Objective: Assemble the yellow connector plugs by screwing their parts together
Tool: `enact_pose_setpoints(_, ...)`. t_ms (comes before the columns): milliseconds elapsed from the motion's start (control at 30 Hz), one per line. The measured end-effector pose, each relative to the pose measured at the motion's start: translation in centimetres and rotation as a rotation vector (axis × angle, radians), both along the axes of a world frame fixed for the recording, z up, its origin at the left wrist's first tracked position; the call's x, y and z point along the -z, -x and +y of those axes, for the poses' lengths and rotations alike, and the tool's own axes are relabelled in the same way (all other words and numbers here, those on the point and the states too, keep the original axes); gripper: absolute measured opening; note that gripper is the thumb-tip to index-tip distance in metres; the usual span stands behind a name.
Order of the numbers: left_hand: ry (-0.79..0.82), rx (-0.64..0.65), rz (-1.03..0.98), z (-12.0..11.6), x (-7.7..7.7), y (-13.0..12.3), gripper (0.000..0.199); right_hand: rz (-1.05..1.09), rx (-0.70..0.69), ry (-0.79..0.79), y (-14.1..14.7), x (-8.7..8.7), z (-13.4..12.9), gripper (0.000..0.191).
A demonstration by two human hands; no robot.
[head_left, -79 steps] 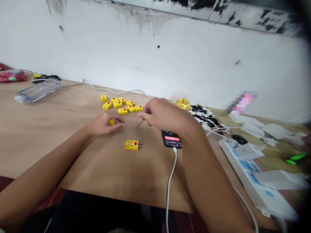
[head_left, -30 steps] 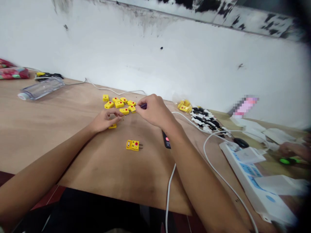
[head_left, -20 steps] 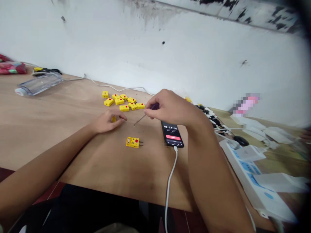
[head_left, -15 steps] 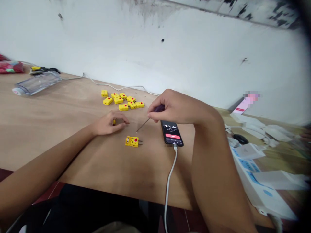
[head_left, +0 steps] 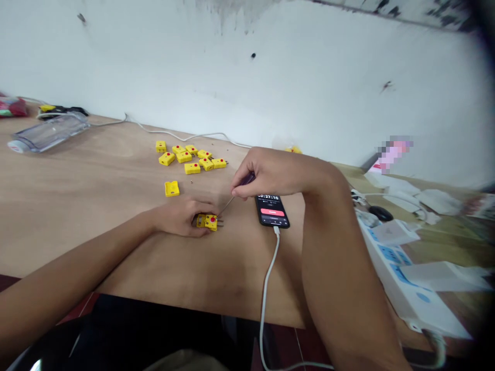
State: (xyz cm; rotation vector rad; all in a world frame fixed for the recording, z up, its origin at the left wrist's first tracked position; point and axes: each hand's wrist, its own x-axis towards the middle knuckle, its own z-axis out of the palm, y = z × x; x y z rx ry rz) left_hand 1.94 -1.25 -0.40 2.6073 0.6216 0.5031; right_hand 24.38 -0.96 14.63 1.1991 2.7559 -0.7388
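on the wooden table [head_left: 124,180], left fingers [head_left: 201,206] grip an open yellow connector [head_left: 207,221]; right fingers [head_left: 243,191] clasp a screwdriver [head_left: 248,179].

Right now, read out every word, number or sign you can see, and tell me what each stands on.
":27:10": timer on the phone; its leading digits are partly covered.
Red button and lines under the timer: too small.
Power strip: blue markings, too blurred.
Bottle cap: red marking, too small.
Yellow connector at the left hand: no lettering legible.
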Motion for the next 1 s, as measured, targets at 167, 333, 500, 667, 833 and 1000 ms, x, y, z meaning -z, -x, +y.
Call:
enact_pose_setpoints(167, 0.002, -0.061, 0.001, 0.4, -0.2, 0.1, 0.038, -0.037, 0.002, 0.022, -0.2, 0.3, 0.4, 0.016)
enact_pose_setpoints(333, 0.037, -0.074, 0.007, 0.6, -0.2, 0.2, 0.044, -0.063, 0.014, 0.028, -0.4, 0.8, 0.9, 0.018)
enact_pose_setpoints(500, 0.061, -0.062, -0.004, 0.6, -0.3, 0.3, 0.043, -0.059, -0.041, 0.049, -0.4, 0.9, 1.3, 0.023)
enact_pose_setpoints(667, 0.07, -0.059, -0.012, 0.6, -0.5, 0.2, 0.04, -0.045, -0.039, 0.055, -0.4, 1.1, 1.5, 0.022)
enact_pose_setpoints(833, 0.066, -0.055, -0.016, 0.6, -0.5, 0.2, 0.038, -0.046, -0.04, 0.059, -0.3, 1.1, 1.4, 0.022)
enact_pose_setpoints(1000, 0.082, -0.047, -0.031, 0.5, -0.5, 0.1, 0.039, -0.041, -0.028, 0.067, -0.3, 1.2, 1.4, 0.021)
